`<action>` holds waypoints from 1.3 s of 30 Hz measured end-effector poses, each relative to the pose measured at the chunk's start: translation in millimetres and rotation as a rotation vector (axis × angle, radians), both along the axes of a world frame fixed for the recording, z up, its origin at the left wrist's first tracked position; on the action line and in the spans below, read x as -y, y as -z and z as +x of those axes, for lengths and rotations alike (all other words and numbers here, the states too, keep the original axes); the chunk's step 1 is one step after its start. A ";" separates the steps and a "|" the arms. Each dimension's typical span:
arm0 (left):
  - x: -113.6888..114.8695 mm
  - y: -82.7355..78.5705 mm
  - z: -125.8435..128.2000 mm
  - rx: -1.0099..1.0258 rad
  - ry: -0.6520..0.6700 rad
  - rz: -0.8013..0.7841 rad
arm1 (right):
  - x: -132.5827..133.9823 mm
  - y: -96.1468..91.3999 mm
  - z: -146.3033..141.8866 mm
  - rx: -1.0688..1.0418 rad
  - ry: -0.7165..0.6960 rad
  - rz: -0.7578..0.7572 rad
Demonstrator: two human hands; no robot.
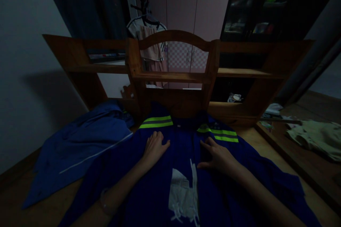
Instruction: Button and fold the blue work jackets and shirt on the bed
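A dark blue work jacket (176, 152) with yellow-green and grey reflective stripes lies spread out in front of me, its collar toward the wooden shelf unit. On its left chest area rests my left hand (154, 147), palm down, thumb held away from the bent fingers. My right hand (220, 156) touches the jacket's other side, below the right stripe; its thumb and fingers are apart. Between my forearms, a pale grey patch of cloth (181, 193) with loose white strings shows on the jacket front. Neither hand visibly grips anything.
Lighter blue clothing (80, 149) lies heaped at the left by the wall. The wooden shelf unit (173, 77) stands directly behind the jacket. At right, beyond a wooden edge, lies a pale greenish garment (317, 136). Clothes (151, 42) hang on a rack farther back. The room is dim.
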State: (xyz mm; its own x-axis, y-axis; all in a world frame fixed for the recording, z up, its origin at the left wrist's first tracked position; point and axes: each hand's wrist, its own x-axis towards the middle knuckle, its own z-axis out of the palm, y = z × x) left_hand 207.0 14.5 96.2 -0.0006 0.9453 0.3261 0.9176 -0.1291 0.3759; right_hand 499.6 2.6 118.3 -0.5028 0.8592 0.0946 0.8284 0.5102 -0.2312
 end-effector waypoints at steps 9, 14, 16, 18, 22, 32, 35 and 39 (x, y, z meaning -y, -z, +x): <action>-34.0 5.9 -43.4 0.538 0.037 -0.056 | -12.5 -4.4 13.9 -0.253 -0.069 -0.308; -37.0 9.3 -43.8 0.599 0.056 -0.039 | -29.6 4.5 21.6 -0.469 -0.075 -0.457; -32.0 5.6 -38.7 0.543 0.070 0.004 | -32.6 9.0 21.8 -0.492 -0.062 -0.422; -25.5 0.3 -32.3 0.473 0.076 0.023 | -33.3 11.0 21.2 -0.486 -0.057 -0.393; -9.7 -8.0 -12.9 0.189 0.019 -0.014 | -29.8 8.6 16.0 -0.438 -0.010 -0.259; 16.1 -10.5 21.2 -0.013 -0.094 0.002 | -12.9 7.9 -11.4 -0.226 0.241 0.089; 2.3 -14.0 -0.4 0.354 -0.053 -0.102 | -12.8 8.2 -7.2 -0.219 0.226 0.067; -13.8 -21.1 -42.6 0.578 -0.023 -0.210 | -13.3 9.0 -3.1 -0.221 0.209 0.054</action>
